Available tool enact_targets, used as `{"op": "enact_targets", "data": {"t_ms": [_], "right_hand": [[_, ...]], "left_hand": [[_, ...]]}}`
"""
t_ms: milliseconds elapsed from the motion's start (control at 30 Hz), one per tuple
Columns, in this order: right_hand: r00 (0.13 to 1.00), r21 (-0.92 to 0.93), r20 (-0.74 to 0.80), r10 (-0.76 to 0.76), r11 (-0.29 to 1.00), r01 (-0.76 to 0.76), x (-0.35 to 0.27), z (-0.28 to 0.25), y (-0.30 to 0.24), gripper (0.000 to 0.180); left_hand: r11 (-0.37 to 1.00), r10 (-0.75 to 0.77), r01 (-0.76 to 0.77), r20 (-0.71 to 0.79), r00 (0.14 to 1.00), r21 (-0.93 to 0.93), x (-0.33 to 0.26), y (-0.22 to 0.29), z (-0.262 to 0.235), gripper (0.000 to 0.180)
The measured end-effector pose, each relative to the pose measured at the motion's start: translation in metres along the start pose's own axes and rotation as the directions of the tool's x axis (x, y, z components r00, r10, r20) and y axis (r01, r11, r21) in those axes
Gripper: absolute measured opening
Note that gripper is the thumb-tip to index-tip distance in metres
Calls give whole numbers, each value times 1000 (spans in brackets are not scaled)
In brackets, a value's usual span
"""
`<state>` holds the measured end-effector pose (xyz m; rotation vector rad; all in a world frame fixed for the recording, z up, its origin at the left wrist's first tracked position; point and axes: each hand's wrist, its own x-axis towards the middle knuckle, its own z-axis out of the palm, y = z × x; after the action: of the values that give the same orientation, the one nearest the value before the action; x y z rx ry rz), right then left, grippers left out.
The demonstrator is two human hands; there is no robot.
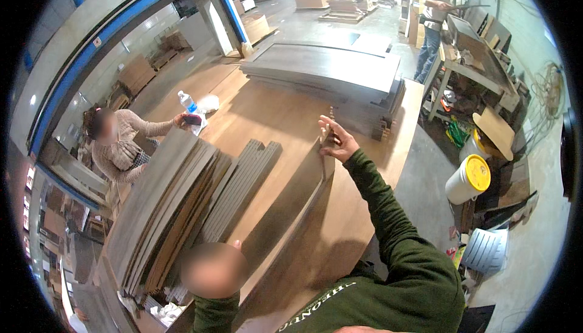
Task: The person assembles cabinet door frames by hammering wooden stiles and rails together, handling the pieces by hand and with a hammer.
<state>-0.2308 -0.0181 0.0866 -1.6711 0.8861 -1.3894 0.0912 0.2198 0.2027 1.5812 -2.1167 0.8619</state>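
Observation:
A long, dark brown board (pixel 285 198) lies lengthwise in front of me, seemingly tipped on its edge, over the wooden work surface. At its far end my right hand (pixel 340 141) grips the board's end, fingers pointing up and partly apart. My left hand (pixel 212 270) is at the near end, beside the stacked strips; it is blurred, with only a thumb tip showing, so its hold is hidden. Just left of the board lie grey grooved strips (pixel 243 190). Beyond them leans a thick stack of long grey-brown boards (pixel 164 205).
A pile of grey panels (pixel 328 68) sits at the table's far end. Across the table, a person (pixel 124 135) holds a dark object near a water bottle (pixel 187 101). A yellow-lidded bucket (pixel 467 179) stands at right; another person (pixel 434 14) works beyond a bench (pixel 480 59).

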Motion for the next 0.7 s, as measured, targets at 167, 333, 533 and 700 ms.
{"op": "enact_targets", "data": {"t_ms": [167,333,533,700], "right_hand": [[998,35,36,-42,999,41,4,-4,16,79],[999,-19,-16,-43,999,43,8,13,6,63],[967,17,-256,-3,1000,7,12,26,19,49],[935,-12,-353,-23,1000,21,13,42,9,44]], "left_hand": [[1000,-1,1,15,1000,-29,3,2,4,20],[998,-46,47,38,998,-34,1,1,-2,19],[997,81,-81,-10,997,19,-6,8,9,21],[999,37,-32,-143,989,34,-7,27,16,32]]}}
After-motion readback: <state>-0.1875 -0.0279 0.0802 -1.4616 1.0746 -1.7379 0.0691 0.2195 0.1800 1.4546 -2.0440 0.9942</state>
